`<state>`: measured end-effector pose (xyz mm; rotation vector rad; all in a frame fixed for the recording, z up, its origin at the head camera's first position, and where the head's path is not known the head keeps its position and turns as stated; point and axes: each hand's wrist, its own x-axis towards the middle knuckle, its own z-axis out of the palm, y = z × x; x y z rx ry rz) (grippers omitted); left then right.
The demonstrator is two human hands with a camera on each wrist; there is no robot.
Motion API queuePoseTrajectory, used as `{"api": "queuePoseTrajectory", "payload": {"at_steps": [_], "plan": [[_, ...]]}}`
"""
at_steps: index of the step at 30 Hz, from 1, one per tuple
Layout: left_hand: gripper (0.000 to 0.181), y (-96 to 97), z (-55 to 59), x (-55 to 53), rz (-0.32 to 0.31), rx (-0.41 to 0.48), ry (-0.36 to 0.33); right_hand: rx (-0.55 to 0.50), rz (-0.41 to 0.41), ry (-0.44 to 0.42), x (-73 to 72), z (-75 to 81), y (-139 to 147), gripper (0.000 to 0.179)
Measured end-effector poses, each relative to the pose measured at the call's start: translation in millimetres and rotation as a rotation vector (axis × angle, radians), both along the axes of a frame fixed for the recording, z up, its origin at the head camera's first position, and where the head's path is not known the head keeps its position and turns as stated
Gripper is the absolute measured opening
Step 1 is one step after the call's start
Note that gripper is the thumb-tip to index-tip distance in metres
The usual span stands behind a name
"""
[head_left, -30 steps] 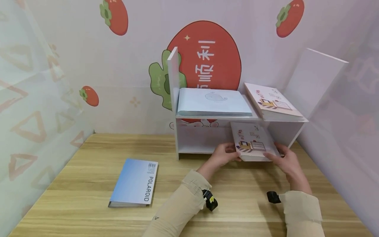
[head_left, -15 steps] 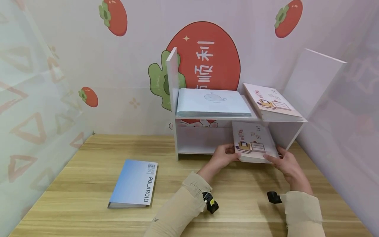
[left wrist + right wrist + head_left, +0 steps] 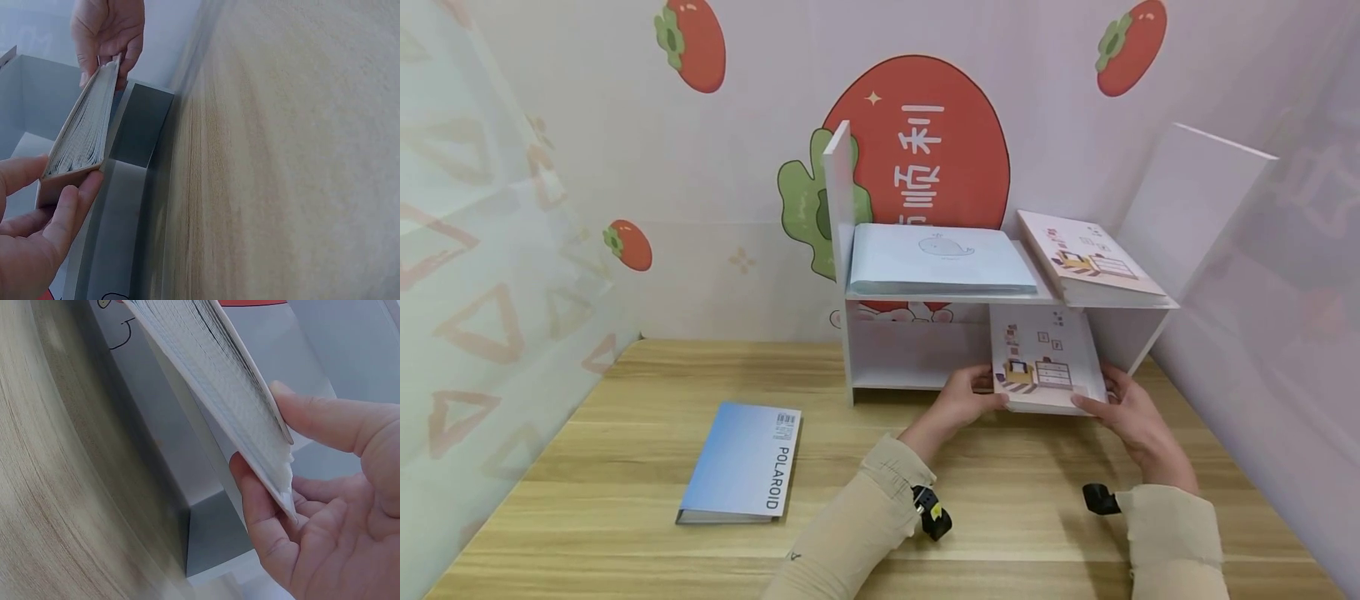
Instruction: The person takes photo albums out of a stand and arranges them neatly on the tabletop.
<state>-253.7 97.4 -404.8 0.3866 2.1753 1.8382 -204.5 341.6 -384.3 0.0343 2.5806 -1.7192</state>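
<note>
Both hands hold a photo album (image 3: 1048,367) with a room drawing on its pale cover, its far end inside the lower compartment of the white shelf (image 3: 895,385). My left hand (image 3: 958,404) grips the near left corner, thumb on top and fingers beneath. At the near right corner my right hand (image 3: 1138,421) pinches the album the same way. In the left wrist view the album's page edges (image 3: 81,134) face the camera, between the two covers. The right wrist view shows my right thumb (image 3: 315,419) on one cover and fingers under the other.
On the upper shelf lie a pale blue whale album (image 3: 943,258) and, at right, a similar room-drawing album (image 3: 1093,258). A blue POLAROID album (image 3: 741,462) lies on the wooden table (image 3: 602,467) at left. Tall side panels (image 3: 1202,200) flank the shelf.
The held album has turned a little straighter and shifted slightly right, its cover now facing up more fully. My right hand has moved slightly right with it; the other albums stay put.
</note>
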Motion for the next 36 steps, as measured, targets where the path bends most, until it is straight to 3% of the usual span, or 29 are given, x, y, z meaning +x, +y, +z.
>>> {"api": "queuePoseTrajectory", "payload": {"at_steps": [18, 36], "plan": [[0.059, -2.1, -0.1, 2.7, 0.044, 0.002, -0.010, -0.157, 0.008, 0.043, -4.0, -4.0, -0.5, 0.091], [0.056, -17.0, -2.2, 5.8, 0.049, -0.050, 0.047, -0.059, 0.065, 0.038, -5.6, -3.4, -2.0, 0.093]]}}
